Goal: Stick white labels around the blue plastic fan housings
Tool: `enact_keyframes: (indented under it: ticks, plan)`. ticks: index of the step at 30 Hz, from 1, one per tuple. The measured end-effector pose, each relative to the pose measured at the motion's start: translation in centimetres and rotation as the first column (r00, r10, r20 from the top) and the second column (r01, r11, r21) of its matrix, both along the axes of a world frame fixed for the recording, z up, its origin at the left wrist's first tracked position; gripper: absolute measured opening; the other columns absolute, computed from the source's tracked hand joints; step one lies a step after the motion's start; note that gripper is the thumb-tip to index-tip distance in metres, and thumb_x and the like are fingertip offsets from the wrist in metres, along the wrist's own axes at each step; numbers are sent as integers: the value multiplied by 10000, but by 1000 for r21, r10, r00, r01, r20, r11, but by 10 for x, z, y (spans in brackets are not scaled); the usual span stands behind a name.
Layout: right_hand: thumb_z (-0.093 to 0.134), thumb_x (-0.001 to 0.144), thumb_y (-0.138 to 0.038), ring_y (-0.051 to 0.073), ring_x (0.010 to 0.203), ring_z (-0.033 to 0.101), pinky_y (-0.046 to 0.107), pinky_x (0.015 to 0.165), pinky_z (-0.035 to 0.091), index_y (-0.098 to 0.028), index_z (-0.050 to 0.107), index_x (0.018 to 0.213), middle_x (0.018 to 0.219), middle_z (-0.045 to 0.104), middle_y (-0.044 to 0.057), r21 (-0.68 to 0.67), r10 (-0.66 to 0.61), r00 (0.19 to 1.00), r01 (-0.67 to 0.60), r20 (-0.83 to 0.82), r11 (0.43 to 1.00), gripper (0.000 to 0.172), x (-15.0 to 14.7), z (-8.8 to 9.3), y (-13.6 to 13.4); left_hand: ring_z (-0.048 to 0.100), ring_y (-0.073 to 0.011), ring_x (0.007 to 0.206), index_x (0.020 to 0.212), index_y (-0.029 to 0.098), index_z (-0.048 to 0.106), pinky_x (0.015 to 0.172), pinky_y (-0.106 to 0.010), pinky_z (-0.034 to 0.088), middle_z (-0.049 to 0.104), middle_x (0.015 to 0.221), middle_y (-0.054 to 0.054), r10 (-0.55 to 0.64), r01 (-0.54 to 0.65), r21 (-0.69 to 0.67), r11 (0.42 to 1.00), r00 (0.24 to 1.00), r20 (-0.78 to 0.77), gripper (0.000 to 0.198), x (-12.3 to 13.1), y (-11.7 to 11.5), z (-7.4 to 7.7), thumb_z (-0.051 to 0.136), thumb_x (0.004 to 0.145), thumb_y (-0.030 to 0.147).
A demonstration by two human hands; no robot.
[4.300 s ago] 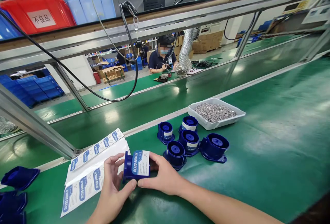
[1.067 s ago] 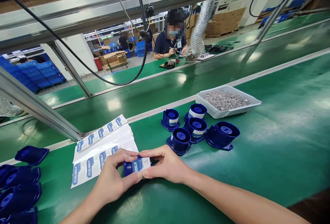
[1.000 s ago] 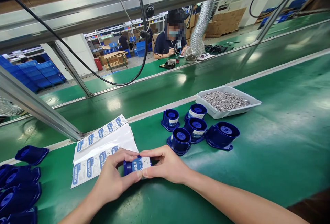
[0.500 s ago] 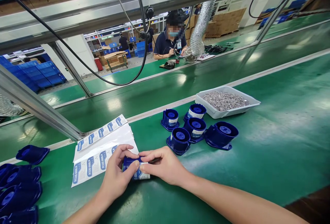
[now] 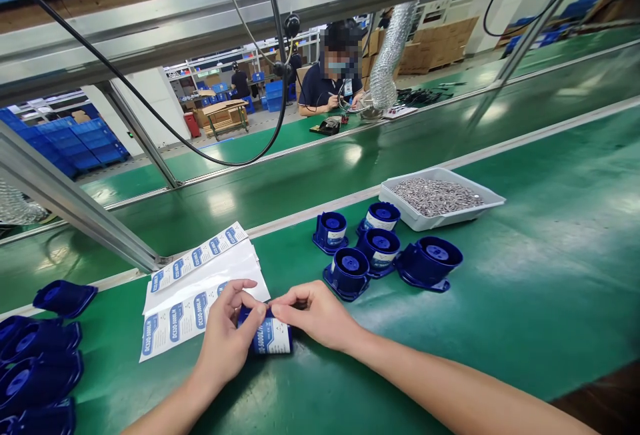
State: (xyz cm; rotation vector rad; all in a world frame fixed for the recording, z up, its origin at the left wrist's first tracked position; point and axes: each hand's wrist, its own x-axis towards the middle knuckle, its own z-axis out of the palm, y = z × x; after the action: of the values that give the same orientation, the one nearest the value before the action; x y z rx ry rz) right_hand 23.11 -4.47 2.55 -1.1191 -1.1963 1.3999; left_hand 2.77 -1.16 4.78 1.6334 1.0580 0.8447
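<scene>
A blue housing with a blue-and-white label (image 5: pixel 273 340) around its side lies between my hands, low in the view. My left hand (image 5: pixel 231 331) grips its left end, thumb and fingers closed on it. My right hand (image 5: pixel 317 315) pinches at the top edge of the label, its fingertips touching the housing. Just behind my left hand, label sheets (image 5: pixel 187 318) printed in blue and white lie on the green table (image 5: pixel 350 368). To the right of the sheets stand several labelled blue housings (image 5: pixel 350 268) and a larger one (image 5: pixel 430 261) with no label visible.
A white tray (image 5: pixel 443 201) of small metal parts sits at the back right. More blue housings (image 5: pixel 37 341) are at the left edge. A metal post (image 5: pixel 75 201) slants at the left, and a black cable (image 5: pixel 165 135) hangs overhead. Across the bench, a person (image 5: pixel 333 78) sits working.
The housing has turned slightly, and more of its label shows. My right thumb has moved up from the label's face to its top edge. My left thumb has also shifted up.
</scene>
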Motion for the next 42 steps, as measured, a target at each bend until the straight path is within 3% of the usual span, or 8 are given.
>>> enact_keyframes:
  ticks: [5, 8, 24, 27, 30, 33, 38, 42]
  plan:
    - [956, 592, -394, 276, 989, 662, 371, 811, 534, -217, 702, 1069, 1095, 709, 57, 232, -1, 942, -81, 336, 969, 569, -4, 10, -12, 644, -211, 864, 1325, 245, 502, 838, -341, 469, 656, 834, 15, 56, -57, 61, 997, 998, 28, 441, 4, -9, 3, 618, 1016, 538]
    - [990, 480, -264, 238, 925, 617, 366, 823, 488, -226, 616, 946, 1006, 638, 11, 338, -92, 914, -52, 395, 940, 599, -10, 7, -16, 605, -198, 911, 1375, 272, 458, 844, -330, 469, 617, 946, -4, 83, -84, 156, 984, 996, 13, 383, 6, -16, 1, 536, 1071, 491]
    - [1061, 433, -488, 162, 711, 654, 323, 730, 499, -166, 648, 616, 714, 748, 22, -154, 25, 975, -60, -222, 986, 555, -6, 6, -2, 584, -200, 962, 1476, 333, 395, 904, -393, 472, 575, 1087, -37, -80, 87, 193, 977, 996, -42, 396, 2, -17, 3, 457, 1112, 476]
    - [1075, 415, -478, 135, 696, 635, 283, 703, 486, -151, 740, 739, 707, 736, -7, -185, -43, 968, -4, -248, 983, 570, -2, 9, 0, 611, -274, 1179, 1500, 332, 409, 956, -431, 528, 578, 1307, -106, -67, 60, 136, 989, 996, 50, 577, -1, -9, 1, 478, 1042, 677]
    - [1051, 493, -541, 110, 658, 608, 251, 633, 455, -154, 744, 805, 722, 722, -14, -217, -141, 916, 61, -376, 974, 585, 3, 9, 4, 399, -411, 1520, 1568, 382, 327, 1101, -538, 530, 368, 1632, -145, -32, -34, 297, 954, 976, 215, 984, 1, -10, -22, 688, 788, 861]
    - [1023, 567, -577, 105, 680, 602, 241, 620, 449, -170, 730, 899, 769, 701, -25, -203, -189, 884, 109, -428, 973, 601, 5, 4, 7, 257, -485, 1600, 1639, 379, 192, 1182, -641, 480, 185, 1730, -179, 17, -94, 432, 897, 984, 179, 1406, 9, -18, -51, 977, 524, 719]
    - [957, 713, -511, 230, 1116, 655, 377, 982, 543, -167, 679, 1205, 1142, 713, 97, 36, -32, 966, 43, -258, 998, 661, -2, 0, -1, 579, -377, 1387, 1547, 300, 358, 1054, -541, 606, 481, 1504, -183, 122, -171, 516, 839, 984, 128, 917, 15, -16, -63, 903, 811, 335]
    - [992, 537, -259, 336, 1324, 595, 507, 1110, 509, -231, 395, 1576, 1494, 559, 164, 11, -46, 999, 46, -29, 999, 1199, -11, 3, -11, 551, -336, 1400, 1453, 262, 468, 1148, -545, 531, 535, 1454, -170, -23, 15, 710, 704, 1000, 1, 703, 10, -10, -54, 809, 847, 166]
